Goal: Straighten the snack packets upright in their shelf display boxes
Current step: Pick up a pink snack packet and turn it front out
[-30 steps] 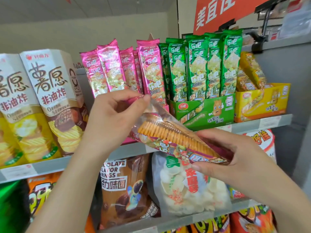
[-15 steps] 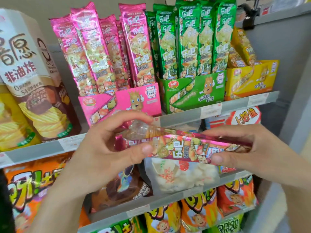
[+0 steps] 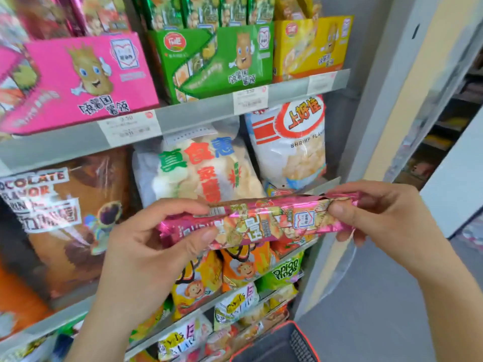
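Hands come nearest. The left hand pinches one end of a long pink snack packet between thumb and fingers. The right hand pinches the crimped far end the same way. The packet lies level between them, in the air before the shelves and outside any box. Below it, at the bottom edge of the view, sits the red rim of a shopping basket.

Just behind the packet, on the middle shelf, stand a brown chocolate-flavour rings bag, a clear bag of white puffs and a shrimp-flavour chips bag.

Further up and back, on the grey shelf rail, three display boxes stand side by side: the pink display box at the left, the green display box in the middle and the yellow display box at the right. Their packets are cut off by the top of the view, so how they stand is unclear.

The foil looks slick, and both grips are only at the ends. When the packet is tipped upright one pinch will probably have to let go, and it could slip and drop toward the basket. A hard squeeze may crush what is inside. Pushed into a crowded pink row, it could tilt its neighbours.
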The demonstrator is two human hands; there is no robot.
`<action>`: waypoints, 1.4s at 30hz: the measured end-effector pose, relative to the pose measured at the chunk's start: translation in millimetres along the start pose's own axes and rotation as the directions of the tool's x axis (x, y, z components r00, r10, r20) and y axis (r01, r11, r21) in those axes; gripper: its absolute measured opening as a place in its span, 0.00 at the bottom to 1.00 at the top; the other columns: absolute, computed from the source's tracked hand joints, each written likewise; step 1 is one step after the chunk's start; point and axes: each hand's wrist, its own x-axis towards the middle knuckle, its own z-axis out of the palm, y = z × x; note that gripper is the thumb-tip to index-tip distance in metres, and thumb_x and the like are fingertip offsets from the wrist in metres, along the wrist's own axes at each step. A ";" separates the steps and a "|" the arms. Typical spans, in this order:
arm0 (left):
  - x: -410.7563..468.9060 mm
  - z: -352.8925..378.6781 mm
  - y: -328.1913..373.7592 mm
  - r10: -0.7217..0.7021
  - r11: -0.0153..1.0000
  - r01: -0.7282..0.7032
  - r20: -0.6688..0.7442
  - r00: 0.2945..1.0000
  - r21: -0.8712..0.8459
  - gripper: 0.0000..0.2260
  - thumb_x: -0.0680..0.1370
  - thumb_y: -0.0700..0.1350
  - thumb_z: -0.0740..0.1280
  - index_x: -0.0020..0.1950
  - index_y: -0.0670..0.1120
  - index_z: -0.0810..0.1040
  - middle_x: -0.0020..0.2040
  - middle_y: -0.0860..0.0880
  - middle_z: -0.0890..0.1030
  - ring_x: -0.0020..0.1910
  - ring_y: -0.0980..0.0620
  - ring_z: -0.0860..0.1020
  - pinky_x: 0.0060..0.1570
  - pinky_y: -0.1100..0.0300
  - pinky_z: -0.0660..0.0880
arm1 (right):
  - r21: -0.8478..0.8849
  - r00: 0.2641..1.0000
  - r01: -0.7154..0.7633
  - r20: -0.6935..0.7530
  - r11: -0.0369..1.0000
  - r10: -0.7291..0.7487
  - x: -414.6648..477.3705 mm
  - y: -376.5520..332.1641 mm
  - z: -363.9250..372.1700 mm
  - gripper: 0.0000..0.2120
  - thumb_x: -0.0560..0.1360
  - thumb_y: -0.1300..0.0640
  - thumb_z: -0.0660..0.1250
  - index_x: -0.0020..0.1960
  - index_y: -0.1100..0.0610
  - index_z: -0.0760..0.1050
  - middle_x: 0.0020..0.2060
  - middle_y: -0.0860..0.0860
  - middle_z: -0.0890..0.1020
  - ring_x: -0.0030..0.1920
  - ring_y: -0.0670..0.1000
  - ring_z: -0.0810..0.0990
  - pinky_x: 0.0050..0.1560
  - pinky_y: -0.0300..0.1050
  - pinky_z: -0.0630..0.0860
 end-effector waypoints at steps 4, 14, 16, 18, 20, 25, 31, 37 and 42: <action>-22.7 27.2 -13.5 -0.165 0.986 0.164 0.082 0.983 0.026 0.11 0.63 0.52 0.76 0.44 0.61 0.83 0.42 0.59 0.84 0.37 0.62 0.81 0.38 0.70 0.76 | -0.030 0.997 -0.033 0.069 0.999 0.035 -15.5 15.9 -25.9 0.12 0.61 0.48 0.73 0.44 0.49 0.85 0.33 0.52 0.85 0.29 0.45 0.81 0.32 0.35 0.78; -133.0 141.7 -57.8 -0.543 0.810 0.393 0.304 0.783 0.435 0.24 0.63 0.57 0.80 0.52 0.74 0.75 0.44 0.61 0.82 0.43 0.61 0.78 0.45 0.64 0.74 | -0.111 0.905 -0.320 0.257 0.941 0.338 -57.7 132.0 -102.7 0.11 0.65 0.59 0.73 0.47 0.57 0.83 0.38 0.50 0.87 0.36 0.42 0.84 0.40 0.30 0.77; -155.7 163.9 -71.2 -0.577 0.794 0.441 0.288 0.764 0.419 0.27 0.63 0.52 0.79 0.52 0.78 0.74 0.45 0.65 0.82 0.44 0.64 0.79 0.44 0.71 0.73 | -0.125 0.890 -0.363 0.246 0.923 0.383 -68.4 162.8 -109.5 0.09 0.65 0.63 0.75 0.45 0.57 0.83 0.36 0.46 0.86 0.35 0.39 0.83 0.39 0.28 0.76; -178.6 182.9 -89.7 -0.633 0.771 0.549 0.285 0.720 0.323 0.26 0.64 0.46 0.79 0.52 0.73 0.78 0.48 0.68 0.82 0.46 0.68 0.80 0.45 0.76 0.71 | -0.112 0.873 -0.429 0.203 0.897 0.443 -80.0 196.4 -112.6 0.11 0.65 0.68 0.75 0.43 0.55 0.82 0.36 0.44 0.86 0.37 0.38 0.82 0.40 0.29 0.77; -202.5 199.0 -114.6 -0.711 0.702 0.660 0.306 0.633 0.267 0.23 0.66 0.47 0.79 0.56 0.66 0.80 0.53 0.65 0.83 0.51 0.63 0.81 0.51 0.69 0.75 | -0.096 0.852 -0.486 0.170 0.869 0.495 -93.9 232.7 -110.7 0.12 0.65 0.67 0.74 0.42 0.52 0.81 0.35 0.42 0.86 0.38 0.36 0.82 0.41 0.28 0.76; -258.8 232.4 -198.0 -0.786 0.617 0.612 0.404 0.467 0.495 0.20 0.66 0.64 0.66 0.57 0.67 0.75 0.49 0.62 0.83 0.49 0.61 0.79 0.51 0.60 0.76 | -0.219 0.758 -0.589 0.183 0.778 0.626 -132.3 341.0 -87.6 0.13 0.70 0.70 0.73 0.44 0.54 0.79 0.40 0.50 0.84 0.40 0.38 0.81 0.46 0.30 0.76; -338.1 252.7 -316.8 -0.898 0.436 0.604 0.364 0.246 0.667 0.17 0.68 0.56 0.73 0.57 0.63 0.77 0.45 0.60 0.83 0.42 0.62 0.80 0.47 0.59 0.78 | -0.454 0.680 -0.578 0.190 0.678 0.708 -181.0 480.9 -33.3 0.14 0.71 0.61 0.75 0.40 0.43 0.76 0.39 0.47 0.82 0.42 0.50 0.80 0.42 0.30 0.70; -433.3 261.7 -449.9 -0.929 0.369 0.577 0.262 0.262 0.729 0.10 0.74 0.42 0.71 0.54 0.52 0.82 0.46 0.53 0.85 0.46 0.51 0.82 0.50 0.53 0.78 | -0.502 0.608 -0.581 0.256 0.641 0.751 -242.0 640.1 27.6 0.18 0.75 0.56 0.71 0.64 0.56 0.75 0.54 0.55 0.82 0.53 0.54 0.80 0.53 0.37 0.71; -491.8 286.7 -569.2 -0.950 0.269 0.564 0.117 0.290 0.781 0.14 0.74 0.39 0.70 0.59 0.48 0.82 0.50 0.47 0.84 0.51 0.45 0.80 0.51 0.56 0.74 | -0.718 0.671 -0.452 0.118 0.530 0.732 -274.0 754.5 45.6 0.26 0.75 0.63 0.68 0.72 0.58 0.69 0.65 0.61 0.74 0.64 0.63 0.73 0.63 0.51 0.68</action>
